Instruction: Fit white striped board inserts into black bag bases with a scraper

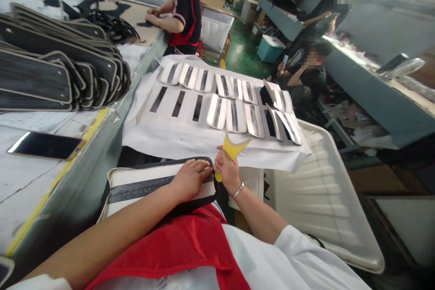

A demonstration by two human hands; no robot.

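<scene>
My left hand (192, 178) lies with its fingers stretched out over the right end of a long padded panel (142, 189), white with a dark grey stripe along its middle and a dark edge. The panel rests in front of my body, above the red apron. Just beyond its right end, my right hand (228, 173) is wrapped round a yellow flat tool (234, 147) with a forked, concave top, held upright. Its lower tip pokes out below my fist. What the tool is for, I cannot make out.
Ahead, a white sheet (173, 133) carries rows of white striped pieces (234, 115). A pile of dark panels (50, 70) and a phone (47, 145) lie on the left bench. At right stands a large white plastic bin (316, 199). Other people sit and stand farther off.
</scene>
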